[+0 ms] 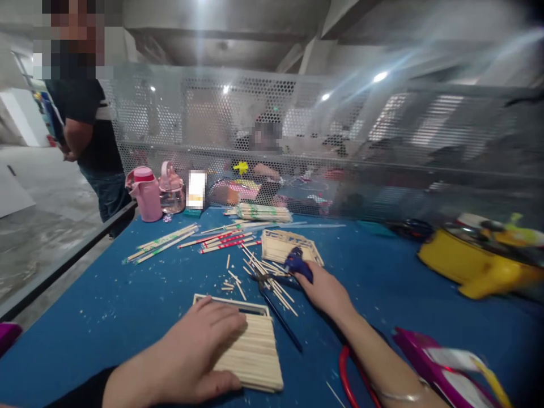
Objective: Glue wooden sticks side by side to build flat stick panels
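Observation:
My left hand (187, 345) lies with fingers stretched over a panel of glued wooden sticks (255, 351). The panel has an open slot framed at its far edge. Closed around a dark blue tool that looks like a glue gun (298, 264) is my right hand (325, 289); its nozzle end cannot be made out. Beside it lie pliers (266, 279) with a dark blue handle, on top of loose thin sticks (278, 292). Just beyond the tool rests a second stick panel (289, 245) with a patterned border.
Wrapped chopsticks (225, 241) and a bundle (263, 212) lie farther back. A pink jug (147, 195), a pink-lidded bottle (171, 190) and a phone (196, 190) stand by the mesh partition (204, 113). At right are a yellow container (471, 260) and purple packet (425, 362). A person (91, 124) stands left.

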`<state>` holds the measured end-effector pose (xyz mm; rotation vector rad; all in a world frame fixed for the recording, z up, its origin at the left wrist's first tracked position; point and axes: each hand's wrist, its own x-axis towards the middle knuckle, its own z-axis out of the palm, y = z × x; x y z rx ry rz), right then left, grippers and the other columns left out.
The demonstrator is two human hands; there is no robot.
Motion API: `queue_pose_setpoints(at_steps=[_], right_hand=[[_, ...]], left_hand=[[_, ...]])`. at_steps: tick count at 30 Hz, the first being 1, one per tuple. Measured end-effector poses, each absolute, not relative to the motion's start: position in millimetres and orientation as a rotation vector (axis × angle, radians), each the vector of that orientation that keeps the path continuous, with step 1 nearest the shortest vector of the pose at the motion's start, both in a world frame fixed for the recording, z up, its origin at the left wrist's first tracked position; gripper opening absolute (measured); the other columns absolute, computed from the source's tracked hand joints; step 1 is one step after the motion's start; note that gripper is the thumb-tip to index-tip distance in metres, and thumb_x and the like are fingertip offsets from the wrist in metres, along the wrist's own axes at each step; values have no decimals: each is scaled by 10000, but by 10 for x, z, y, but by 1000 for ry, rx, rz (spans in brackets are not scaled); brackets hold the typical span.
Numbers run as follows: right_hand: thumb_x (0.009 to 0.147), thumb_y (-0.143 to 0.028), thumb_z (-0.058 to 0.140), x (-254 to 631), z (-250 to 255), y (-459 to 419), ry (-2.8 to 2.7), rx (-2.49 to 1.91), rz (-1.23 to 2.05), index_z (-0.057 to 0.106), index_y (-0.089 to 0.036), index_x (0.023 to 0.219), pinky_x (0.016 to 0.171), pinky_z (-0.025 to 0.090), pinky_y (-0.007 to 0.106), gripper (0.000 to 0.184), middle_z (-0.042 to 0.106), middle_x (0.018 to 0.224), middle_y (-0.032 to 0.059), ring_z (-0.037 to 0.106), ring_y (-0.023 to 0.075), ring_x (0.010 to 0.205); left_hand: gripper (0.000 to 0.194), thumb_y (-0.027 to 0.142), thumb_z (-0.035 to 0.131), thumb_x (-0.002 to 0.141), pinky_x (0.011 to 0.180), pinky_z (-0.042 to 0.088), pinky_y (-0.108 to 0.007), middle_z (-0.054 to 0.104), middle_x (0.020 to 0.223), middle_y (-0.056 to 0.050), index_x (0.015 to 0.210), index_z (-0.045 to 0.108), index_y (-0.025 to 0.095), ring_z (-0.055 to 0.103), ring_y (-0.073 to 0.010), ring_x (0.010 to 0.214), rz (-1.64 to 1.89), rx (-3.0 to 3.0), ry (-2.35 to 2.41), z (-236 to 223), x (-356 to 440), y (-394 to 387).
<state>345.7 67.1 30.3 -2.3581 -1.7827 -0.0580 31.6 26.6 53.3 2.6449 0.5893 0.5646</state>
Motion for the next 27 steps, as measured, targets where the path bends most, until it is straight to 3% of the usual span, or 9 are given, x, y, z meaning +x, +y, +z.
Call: queue_pose_setpoints(at_steps=[4, 11, 15, 19, 24, 27], right_hand=[[844, -389, 369, 3480, 286, 649, -1768, -2365, -87, 530, -139, 1118, 742, 453, 316, 404, 625, 1095, 153, 603, 262, 961], [826, -358, 423, 3510, 264, 659, -1784, -2351, -113, 544, -126, 1112, 781, 428, 327, 388, 609, 1113, 152, 565, 270, 1007], [831, -348, 424, 3500, 265, 670, -1793, -2361, -99, 549, -139, 1099, 764, 431, 320, 362, 623, 1080, 146, 569, 262, 1003], [843, -345, 395, 3512, 254, 707, -1807, -2367, -46, 526, -117, 1138, 746, 447, 341, 395, 622, 1092, 171, 588, 278, 974], [821, -402, 406, 3565, 261, 736, -1781, -2376, -40, 504, -71, 1182, 767, 455, 387, 500, 590, 1147, 200, 575, 320, 992], [801, -437, 424, 3563, 359, 703, -1715, -2323, -202, 512, -66, 1181, 794, 449, 386, 539, 605, 1105, 186, 568, 317, 982]], left_hand=[[637, 480, 525, 780, 1021, 239, -540, 465, 1306, -123, 1314, 285, 229, 441, -252, 1180, 550, 2638, 623, 500, 263, 287], [443, 392, 527, 801, 981, 352, -463, 585, 1176, -83, 1209, 450, 238, 543, -218, 1068, 605, 2685, 652, 514, 272, 302], [305, 299, 490, 831, 952, 399, -441, 646, 1078, -63, 1125, 528, 224, 590, -201, 1003, 928, 2619, 916, 496, 167, 428], [272, 303, 461, 844, 823, 495, -339, 677, 993, -64, 1059, 581, 188, 626, -192, 914, 1244, 2289, 1375, 534, 9, 656], [296, 322, 466, 832, 753, 508, -300, 690, 955, -72, 1026, 614, 153, 639, -190, 857, 1178, 2167, 1521, 514, -66, 830], [308, 318, 458, 835, 766, 499, -316, 681, 992, -81, 1051, 604, 155, 632, -197, 884, 1068, 2192, 1521, 459, -43, 845]])
